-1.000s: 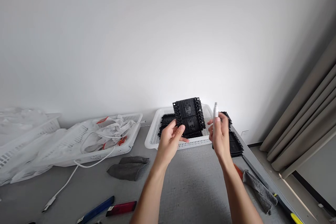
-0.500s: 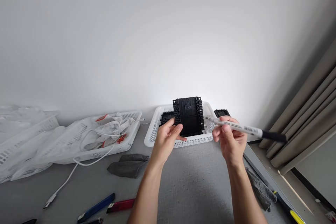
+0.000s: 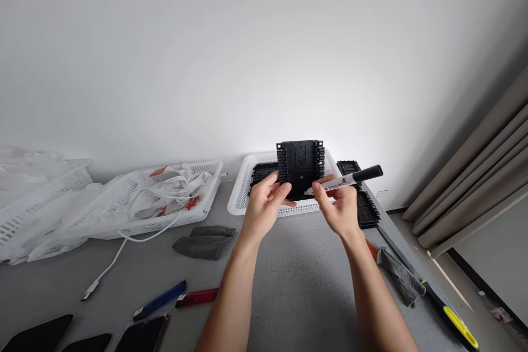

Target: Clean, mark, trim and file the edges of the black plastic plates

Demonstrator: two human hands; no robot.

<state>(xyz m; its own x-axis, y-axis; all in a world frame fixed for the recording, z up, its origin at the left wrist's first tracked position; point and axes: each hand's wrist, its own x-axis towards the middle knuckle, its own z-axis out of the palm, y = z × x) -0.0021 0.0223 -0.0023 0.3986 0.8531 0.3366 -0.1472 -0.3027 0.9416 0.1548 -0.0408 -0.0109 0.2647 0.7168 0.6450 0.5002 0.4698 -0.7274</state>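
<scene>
The person holds a flat black plastic panel with toothed side edges (image 3: 300, 169) up in front of the chest, above the near rim of a white slotted plastic basket (image 3: 243, 198). The left hand (image 3: 264, 210) pinches the panel's lower left corner, thumb in front and fingers (image 3: 270, 182) curled close behind. The right hand (image 3: 339, 208) grips a white marker pen with a black cap end (image 3: 345, 179) between thumb and bunched fingertips, its tip pressed at the panel's lower right edge, just beside the thumb.

Judging by this, marking is only starting on this piece: I can make out no mark on its face. More black panels lie in the basket beyond the fingers, and another dark stack (image 3: 365, 206) sits just right of the right hand; whether those are already marked I cannot tell.

Left of the left wrist lie a folded grey cloth (image 3: 204, 242), and farther off a second white basket of white cables (image 3: 173, 201).
</scene>
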